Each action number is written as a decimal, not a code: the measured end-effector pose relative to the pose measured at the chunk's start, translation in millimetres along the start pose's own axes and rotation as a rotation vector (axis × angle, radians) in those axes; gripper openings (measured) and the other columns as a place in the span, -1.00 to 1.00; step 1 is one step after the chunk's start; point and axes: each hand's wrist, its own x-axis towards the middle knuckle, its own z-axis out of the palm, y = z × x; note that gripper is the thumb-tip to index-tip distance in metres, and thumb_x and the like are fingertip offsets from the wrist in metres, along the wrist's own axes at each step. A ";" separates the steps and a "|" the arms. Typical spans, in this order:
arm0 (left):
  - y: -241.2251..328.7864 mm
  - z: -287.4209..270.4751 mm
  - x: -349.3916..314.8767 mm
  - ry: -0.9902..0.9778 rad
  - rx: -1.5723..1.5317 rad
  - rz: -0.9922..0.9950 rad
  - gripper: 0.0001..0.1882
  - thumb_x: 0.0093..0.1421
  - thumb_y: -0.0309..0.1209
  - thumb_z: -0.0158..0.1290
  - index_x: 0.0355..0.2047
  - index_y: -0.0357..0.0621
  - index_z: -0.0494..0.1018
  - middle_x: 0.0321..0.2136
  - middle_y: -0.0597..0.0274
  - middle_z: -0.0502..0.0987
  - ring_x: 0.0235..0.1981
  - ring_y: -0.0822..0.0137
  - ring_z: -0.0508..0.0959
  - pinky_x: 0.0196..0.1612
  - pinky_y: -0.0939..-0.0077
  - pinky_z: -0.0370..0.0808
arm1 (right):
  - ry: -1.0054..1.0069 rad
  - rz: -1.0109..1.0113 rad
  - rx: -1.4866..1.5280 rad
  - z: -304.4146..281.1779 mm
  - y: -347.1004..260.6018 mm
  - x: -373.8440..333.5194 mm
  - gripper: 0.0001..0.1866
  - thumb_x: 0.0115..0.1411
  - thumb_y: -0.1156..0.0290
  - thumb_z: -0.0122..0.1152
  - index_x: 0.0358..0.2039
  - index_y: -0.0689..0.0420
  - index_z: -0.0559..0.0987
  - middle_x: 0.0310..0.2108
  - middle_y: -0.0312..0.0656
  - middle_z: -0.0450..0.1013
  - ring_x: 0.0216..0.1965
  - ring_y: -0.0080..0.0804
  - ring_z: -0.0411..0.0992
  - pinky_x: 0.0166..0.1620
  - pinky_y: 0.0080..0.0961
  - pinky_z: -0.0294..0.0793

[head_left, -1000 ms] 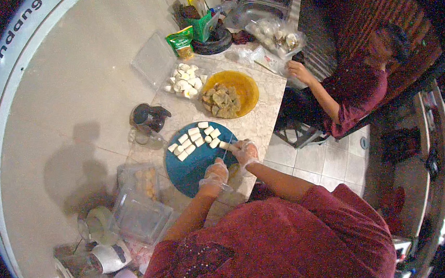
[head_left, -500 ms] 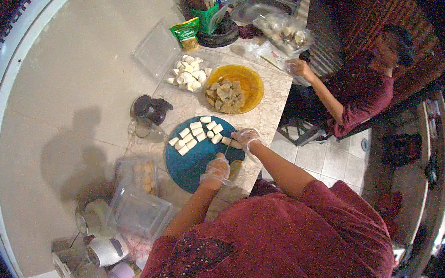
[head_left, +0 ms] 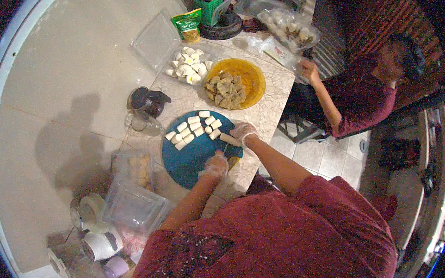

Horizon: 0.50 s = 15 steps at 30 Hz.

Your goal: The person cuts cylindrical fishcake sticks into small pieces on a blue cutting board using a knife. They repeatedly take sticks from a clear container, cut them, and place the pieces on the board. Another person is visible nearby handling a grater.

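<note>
A round blue board [head_left: 182,163] lies on the counter, with several short white food cylinders [head_left: 195,126] near its far edge. My left hand [head_left: 215,165], in a clear plastic glove, is closed around a knife [head_left: 226,148], whose thin blade points away from me. Its handle is hidden in the fist. At the board's right edge, my gloved right hand [head_left: 244,131] grips a longer white food cylinder [head_left: 230,139]. The blade is against or very close to this cylinder; I cannot tell which.
An amber bowl [head_left: 253,81] of brown chunks and a clear box of cut boiled eggs [head_left: 191,67] stand beyond the board. A dark-lidded jug [head_left: 149,102] is left. Clear plastic containers [head_left: 133,206] lie near left. Another person [head_left: 357,97] sits at the right, handling a plastic bag.
The whole view has shifted slightly. Both hands stay at the board's right side with the knife and the cylinder. The other person's hand has moved a little.
</note>
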 end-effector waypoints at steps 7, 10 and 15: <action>-6.7 -22.4 -13.7 -0.001 -0.003 0.208 -0.59 0.47 -0.14 -0.14 0.01 -0.29 0.40 -0.04 -0.30 0.59 0.07 -0.29 0.57 0.07 -0.08 0.54 | -0.056 -0.032 -0.047 -1.4 4.9 -1.6 -0.53 0.31 -0.05 0.06 -0.08 0.04 0.69 -0.13 -0.07 0.64 -0.05 0.00 0.60 -0.04 -0.14 0.57; -17.6 -39.6 -35.8 0.070 -0.011 0.337 -0.60 0.47 -0.17 -0.14 -0.08 -0.32 0.42 -0.15 -0.30 0.60 -0.03 -0.30 0.59 -0.01 -0.07 0.54 | -0.042 0.067 0.302 0.3 6.0 -19.9 -0.55 0.24 0.00 0.21 -0.08 0.10 0.67 -0.17 -0.03 0.63 -0.10 0.01 0.60 -0.09 -0.15 0.58; -25.6 -35.4 -45.2 0.199 -0.122 0.487 -0.63 0.48 -0.19 -0.15 -0.15 -0.32 0.43 -0.29 -0.24 0.57 -0.19 -0.28 0.59 -0.12 -0.09 0.51 | 0.207 0.023 0.518 35.0 9.6 -39.6 -0.38 0.08 0.02 0.46 0.02 0.18 0.55 -0.29 -0.04 0.58 -0.25 -0.12 0.57 -0.14 -0.23 0.57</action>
